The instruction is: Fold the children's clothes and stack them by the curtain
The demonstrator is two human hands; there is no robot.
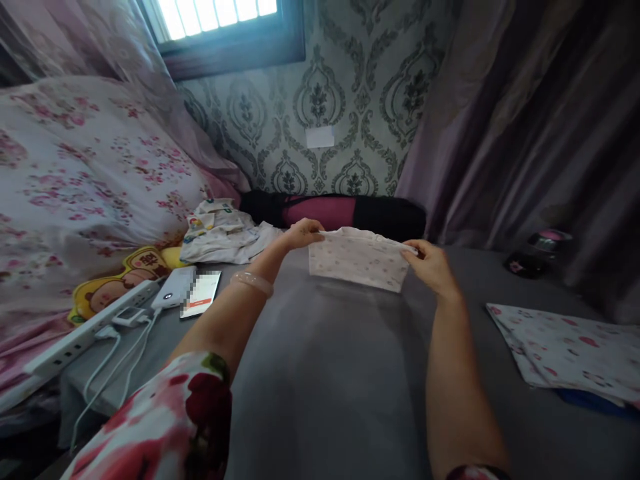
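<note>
A small folded white garment [357, 261] with a faint print hangs between my two hands, just above the grey bed surface [330, 373]. My left hand [303, 233] pinches its upper left corner, and a pale bangle [253, 283] circles that forearm. At the upper right corner, my right hand [431, 265] grips the cloth between thumb and fingers. The lower edge of the garment hangs free, with a shadow beneath it. What kind of garment it is, I cannot tell.
A crumpled pile of printed clothes [225, 230] lies left of my left hand. Nearby are a phone [203, 293], a white power bank [175, 288], a power strip [95, 327] with cables, and a yellow cushion [120, 277]. Folded patterned cloth [565, 343] lies at right.
</note>
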